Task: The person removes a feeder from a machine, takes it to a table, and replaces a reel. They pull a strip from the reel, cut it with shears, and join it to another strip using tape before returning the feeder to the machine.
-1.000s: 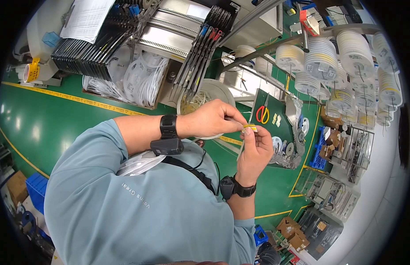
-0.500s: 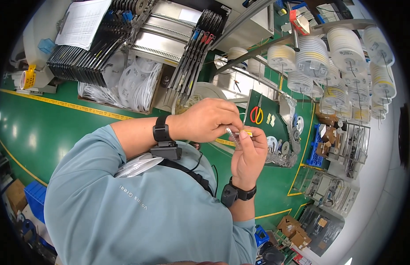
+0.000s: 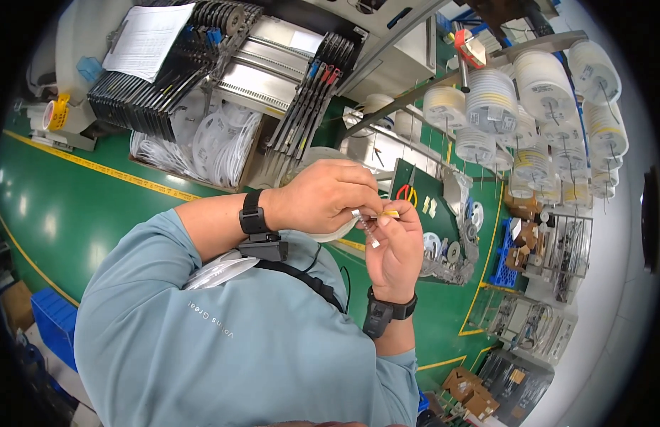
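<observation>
My left hand (image 3: pixel 319 198) and my right hand (image 3: pixel 397 245) meet at chest height, fingertips close together. Between them is a short, narrow strip of carrier tape (image 3: pixel 366 229) with a row of small pockets, slanting down beside my right thumb. A small yellow piece of tape (image 3: pixel 390 213) lies between my right thumb and forefinger. The left fingertips pinch at the strip's upper end, partly hidden behind the hand. A clear plastic reel (image 3: pixel 220 272) is tucked by my left arm, and the pale rim of another reel (image 3: pixel 337 231) shows below my left hand.
Ahead, scissors (image 3: pixel 412 194) with red and yellow handles lie on a green-topped cart (image 3: pixel 422 186). White reels (image 3: pixel 492 99) hang on rods at the right. A box of reels (image 3: pixel 223 146) and a rack of black feeders (image 3: pixel 134 103) stand at the left.
Both hands have shifted slightly left in view, still together. More of the carrier tape strip shows now, hanging lower beside the right thumb. The reel below the left hand shows more.
</observation>
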### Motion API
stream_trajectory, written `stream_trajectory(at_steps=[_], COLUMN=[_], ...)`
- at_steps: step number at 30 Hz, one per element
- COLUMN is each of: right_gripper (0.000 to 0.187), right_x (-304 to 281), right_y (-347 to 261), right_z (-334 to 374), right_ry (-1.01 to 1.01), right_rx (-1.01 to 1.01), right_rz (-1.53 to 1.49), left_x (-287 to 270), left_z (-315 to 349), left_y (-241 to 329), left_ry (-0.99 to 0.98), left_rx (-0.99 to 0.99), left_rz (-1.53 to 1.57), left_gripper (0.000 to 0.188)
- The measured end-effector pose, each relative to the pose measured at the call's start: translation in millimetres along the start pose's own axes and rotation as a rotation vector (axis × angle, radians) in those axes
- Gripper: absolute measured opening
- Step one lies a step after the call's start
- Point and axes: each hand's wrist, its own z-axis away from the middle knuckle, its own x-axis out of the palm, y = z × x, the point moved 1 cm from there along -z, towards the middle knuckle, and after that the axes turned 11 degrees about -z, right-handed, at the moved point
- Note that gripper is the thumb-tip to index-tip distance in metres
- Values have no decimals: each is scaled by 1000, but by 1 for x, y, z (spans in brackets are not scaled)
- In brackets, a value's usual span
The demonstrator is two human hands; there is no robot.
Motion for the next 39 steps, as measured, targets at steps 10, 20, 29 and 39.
stream_trajectory(at_steps=[10,20,29,39], right_gripper=[11,14,23,26], right_x=[-41,-85,-111,-138], right_y=[-32,-76,-108,-123], right_z=[13,49,73,94], right_ry=[-70,-147,-229,-222], right_rx=[-98,-779,-1017,-1107], right_rz=[148,1072,1274,1395], left_x=[32,96,143,177], left_z=[-16,-25,-27,-26], left_y=[37,69,90,101], left_ry=[-28,-105,-105,-131], left_rx=[-70,-383,-360,-345], left_rz=[-80,221,221,290], left_gripper=[24,9,9,9])
